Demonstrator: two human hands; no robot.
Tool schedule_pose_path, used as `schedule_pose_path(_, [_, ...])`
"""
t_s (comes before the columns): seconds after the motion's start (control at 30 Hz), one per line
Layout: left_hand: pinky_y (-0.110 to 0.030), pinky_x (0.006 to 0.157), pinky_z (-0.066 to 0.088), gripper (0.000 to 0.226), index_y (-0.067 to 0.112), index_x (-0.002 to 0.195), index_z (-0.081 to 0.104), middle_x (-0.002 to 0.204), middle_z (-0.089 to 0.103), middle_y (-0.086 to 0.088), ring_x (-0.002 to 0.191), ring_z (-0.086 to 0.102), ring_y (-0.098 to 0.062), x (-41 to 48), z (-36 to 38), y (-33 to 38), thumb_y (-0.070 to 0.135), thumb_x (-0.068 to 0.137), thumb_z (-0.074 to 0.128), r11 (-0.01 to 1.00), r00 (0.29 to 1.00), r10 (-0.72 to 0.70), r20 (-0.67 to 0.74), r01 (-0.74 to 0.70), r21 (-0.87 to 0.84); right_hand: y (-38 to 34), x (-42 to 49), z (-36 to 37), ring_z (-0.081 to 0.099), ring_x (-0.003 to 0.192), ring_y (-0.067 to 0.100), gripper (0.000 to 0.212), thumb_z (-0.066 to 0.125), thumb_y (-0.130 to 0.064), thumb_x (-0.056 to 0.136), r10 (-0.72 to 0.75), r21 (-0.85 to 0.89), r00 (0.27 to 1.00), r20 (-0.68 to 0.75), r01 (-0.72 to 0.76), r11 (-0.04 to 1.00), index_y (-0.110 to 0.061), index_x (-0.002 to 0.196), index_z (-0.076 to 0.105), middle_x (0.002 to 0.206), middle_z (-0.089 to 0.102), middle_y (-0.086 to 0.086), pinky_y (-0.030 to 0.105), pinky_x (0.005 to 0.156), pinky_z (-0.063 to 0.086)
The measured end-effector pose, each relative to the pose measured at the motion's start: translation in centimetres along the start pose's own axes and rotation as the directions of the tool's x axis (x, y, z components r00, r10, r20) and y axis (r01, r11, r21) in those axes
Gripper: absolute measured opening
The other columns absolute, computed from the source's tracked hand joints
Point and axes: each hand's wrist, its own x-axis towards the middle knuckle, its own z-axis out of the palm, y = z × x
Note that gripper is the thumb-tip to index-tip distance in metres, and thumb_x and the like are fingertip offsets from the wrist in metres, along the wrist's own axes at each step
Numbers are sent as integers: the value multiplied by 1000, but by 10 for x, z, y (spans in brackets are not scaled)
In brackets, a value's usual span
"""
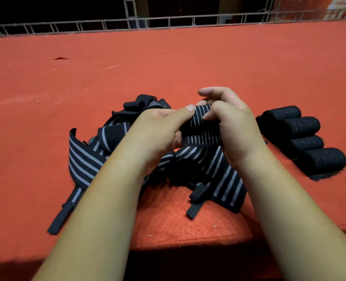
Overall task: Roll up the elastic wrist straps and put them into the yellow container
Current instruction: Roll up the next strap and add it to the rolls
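While the half-rolled strap [200,128] sits mid-air over the near table edge, clamped at both ends by left hand [158,128] (thumb on top) and right hand [231,126], loose straps [91,157] lie piled beneath, finished rolls [306,138] lined up right, all on red cloth [168,63].

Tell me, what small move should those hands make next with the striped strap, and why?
Probably wind on another turn: the left hand and right hand both grip a partly rolled strap, and its loose tail seems to trail down onto the red cloth. The finished rolls lie wound up to the right.
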Motion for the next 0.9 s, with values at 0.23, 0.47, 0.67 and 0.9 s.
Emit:
schedule_pose_path(0.23, [-45,92,66,21,8,114,78,110,80,-18,100,81,-31,2,7,-8,8,94,83,995,991,97,-87,-100,-28,3,0,-12,72,79,22,54,55,-15,67,111,-85,992,-63,-116,990,-22,116,74,96,73,7,37,68,58])
schedule_pose_path(0.47, [-45,95,66,35,19,117,76,105,83,-4,98,82,-21,0,29,-14,3,87,88,988,987,138,-83,-132,75,-2,-8,-40,60,69,22,26,61,-30,76,155,-171,984,-90,-169,971,-19,96,74,78,68,5,44,65,46])
schedule_pose_path(0.67, [-48,102,62,37,24,115,80,107,83,3,106,79,-16,1,68,-18,21,79,88,977,988,153,-35,-146,156,-15,-21,-72,66,64,16,24,60,-37,95,32,-255,974,-226,-90,963,-20,98,77,75,73,-4,37,60,50])
schedule_pose_path(0.9, [-48,94,66,30,14,119,78,111,81,-7,100,81,-24,1,134,-24,10,89,81,985,991,133,21,-135,107,-38,-29,-125,62,63,22,27,53,-21,94,-10,-390,936,-351,-137,910,-9,101,76,76,68,4,30,53,49])
